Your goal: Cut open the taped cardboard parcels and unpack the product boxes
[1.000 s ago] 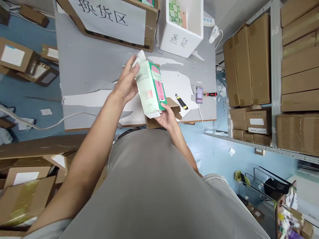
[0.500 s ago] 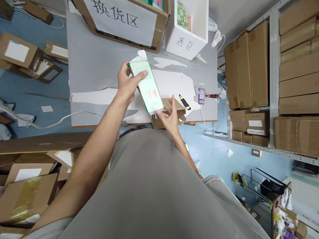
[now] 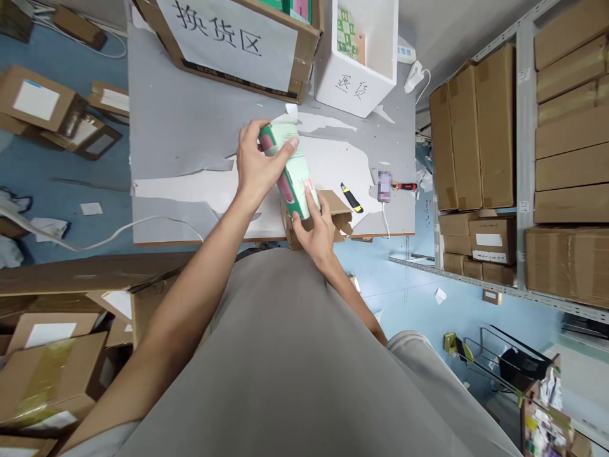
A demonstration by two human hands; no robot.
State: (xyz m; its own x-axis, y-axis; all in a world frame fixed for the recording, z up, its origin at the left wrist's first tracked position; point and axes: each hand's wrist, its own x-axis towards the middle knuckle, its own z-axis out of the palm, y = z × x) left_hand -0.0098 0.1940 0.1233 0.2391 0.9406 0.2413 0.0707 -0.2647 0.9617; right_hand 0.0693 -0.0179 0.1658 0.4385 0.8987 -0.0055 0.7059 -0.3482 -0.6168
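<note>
**Green carton held in both hands**

Left hand (image 3: 257, 166) wraps the upper end of the green carton (image 3: 290, 170); right hand (image 3: 316, 231) pinches its lower end. Carton tilted above the tabletop (image 3: 181, 133), over an open cardboard box (image 3: 340, 212).

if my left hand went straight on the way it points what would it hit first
The left hand, shut on the green box, points up the table. Beyond it, probably the white foam bin, perhaps the corner of the big cardboard box; depth is unclear.
</note>
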